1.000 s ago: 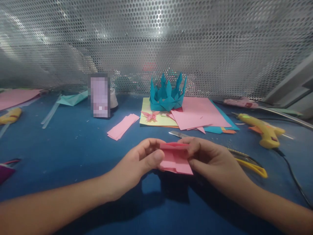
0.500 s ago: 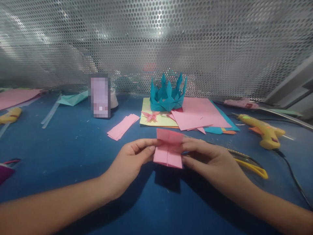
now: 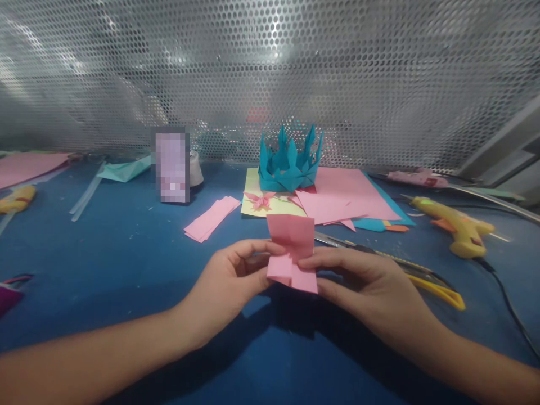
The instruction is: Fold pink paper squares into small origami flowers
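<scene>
Seen from the wearer's own viewpoint, two bare hands work over a dark blue table (image 3: 126, 270). Take the small folded pink paper (image 3: 291, 228), low in the centre and held just above the tabletop, as the middle of a clock face. The left hand (image 3: 228, 275) comes in from between 8 and 9 o'clock, pinching the paper's left edge between forefinger and thumb. The right hand (image 3: 371, 281), between 3 and 4, grasps the right side, its forefinger lying on the inner face near a central seam. The upper panel stands up; the lower part tilts toward the wearer, its layers slightly parted along the bottom. Good folding here probably means a light but steady left pinch, flap edges meeting evenly at the seam, and each crease pressed from the middle outward, without crushing the layers. At 12 o'clock beyond sits a blue paper crown (image 3: 289, 174); at 10, a fanned stack of pink strips (image 3: 212, 218). Close to 3 lie a yellow glue gun (image 3: 458, 219) and, partly behind the right hand, a yellow handle (image 3: 445, 294).
</scene>
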`<state>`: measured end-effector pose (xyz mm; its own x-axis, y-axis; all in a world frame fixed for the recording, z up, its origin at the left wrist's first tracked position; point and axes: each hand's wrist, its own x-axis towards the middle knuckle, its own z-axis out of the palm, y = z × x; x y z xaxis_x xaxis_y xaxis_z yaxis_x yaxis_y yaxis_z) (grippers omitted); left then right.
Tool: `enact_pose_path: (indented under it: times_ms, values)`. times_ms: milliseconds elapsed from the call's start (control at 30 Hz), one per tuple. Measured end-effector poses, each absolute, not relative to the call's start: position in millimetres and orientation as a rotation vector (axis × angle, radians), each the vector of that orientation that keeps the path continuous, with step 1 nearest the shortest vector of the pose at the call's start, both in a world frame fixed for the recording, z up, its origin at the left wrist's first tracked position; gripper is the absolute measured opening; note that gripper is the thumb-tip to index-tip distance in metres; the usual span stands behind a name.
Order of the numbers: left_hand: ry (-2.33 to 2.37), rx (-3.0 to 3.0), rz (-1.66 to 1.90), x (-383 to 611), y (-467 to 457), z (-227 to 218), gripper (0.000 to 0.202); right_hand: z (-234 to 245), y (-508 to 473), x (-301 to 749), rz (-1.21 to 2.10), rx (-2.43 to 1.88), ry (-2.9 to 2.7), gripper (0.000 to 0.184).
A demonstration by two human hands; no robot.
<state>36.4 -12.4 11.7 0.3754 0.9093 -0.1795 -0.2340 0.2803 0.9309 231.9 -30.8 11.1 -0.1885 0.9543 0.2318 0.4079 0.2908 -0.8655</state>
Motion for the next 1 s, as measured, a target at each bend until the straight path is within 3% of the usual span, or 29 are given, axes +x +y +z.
enact_pose_path:
  times_ms: [100,333,533,1000]
  values:
    - [0.872,1.0,0.889,36.0,-12.9,10.7,0.01,10.7,-30.4,232.7,0.912,-1.232,-1.716,0.014]
    - [0.796,1.111,0.835,36.6,-13.0,10.5,0.015,12.2,-27.4,229.9,1.12,-1.211,-1.554,0.009]
    - [0.937,1.25,0.876,34.5,-11.6,9.7,0.003,17.2,-25.7,227.7,1.196,-1.253,-1.5,0.011]
    - [0.877,1.092,0.937,36.4,-13.9,8.5,0.021,9.9,-27.9,229.4,1.306,-1.37,-1.408,0.024]
